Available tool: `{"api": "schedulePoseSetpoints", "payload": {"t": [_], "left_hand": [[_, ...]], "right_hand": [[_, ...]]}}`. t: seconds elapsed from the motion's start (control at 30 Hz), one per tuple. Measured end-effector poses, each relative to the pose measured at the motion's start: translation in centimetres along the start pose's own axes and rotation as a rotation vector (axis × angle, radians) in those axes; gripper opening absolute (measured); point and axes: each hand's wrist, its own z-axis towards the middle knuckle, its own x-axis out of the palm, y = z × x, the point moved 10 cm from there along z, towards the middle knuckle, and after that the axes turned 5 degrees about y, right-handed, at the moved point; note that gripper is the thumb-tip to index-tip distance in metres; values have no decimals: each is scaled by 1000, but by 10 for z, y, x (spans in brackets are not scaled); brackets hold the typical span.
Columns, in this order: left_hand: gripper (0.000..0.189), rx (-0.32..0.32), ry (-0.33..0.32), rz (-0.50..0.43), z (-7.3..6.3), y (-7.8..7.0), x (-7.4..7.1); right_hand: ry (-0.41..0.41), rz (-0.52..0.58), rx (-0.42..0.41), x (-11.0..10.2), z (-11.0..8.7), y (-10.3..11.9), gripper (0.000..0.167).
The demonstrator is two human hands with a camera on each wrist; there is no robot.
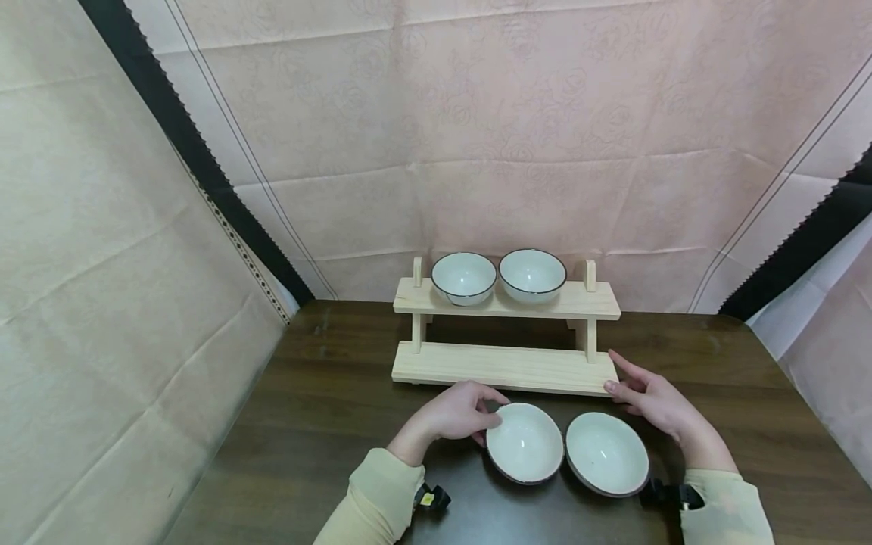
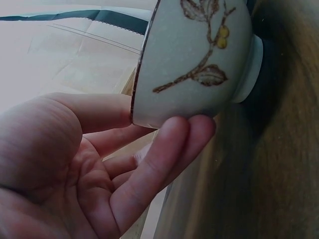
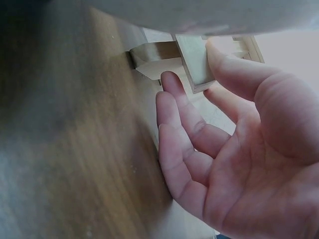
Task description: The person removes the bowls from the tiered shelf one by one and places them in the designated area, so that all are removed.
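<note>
My left hand (image 1: 453, 412) is at the left side of a white bowl (image 1: 524, 446), thumb at the dark rim and fingers against the outer wall. This bowl's outside shows a brown branch with leaves and yellow berries in the left wrist view. Beside it on the right stands a second white bowl (image 1: 608, 456). My right hand (image 1: 654, 401) pinches the right end of the lower board of a two-tier wooden rack (image 1: 504, 365), thumb on the near corner and index finger farther back. Its other fingers are loosely bent near the tabletop in the right wrist view.
Two more dark-rimmed bowls, a left one (image 1: 464, 278) and a right one (image 1: 534, 275), sit on the rack's upper board. Everything stands on a dark wooden table (image 1: 327, 424). Pale cloth (image 1: 518, 151) hangs behind and at the sides.
</note>
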Motion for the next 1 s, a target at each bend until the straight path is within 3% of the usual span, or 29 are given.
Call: {"api": "schedulePoseSetpoints", "payload": {"t": [1.0], "left_hand": [[34,-17,43,-33,-4,1,2]], "right_hand": [[3,3,1,0,1,-2,83]]}}
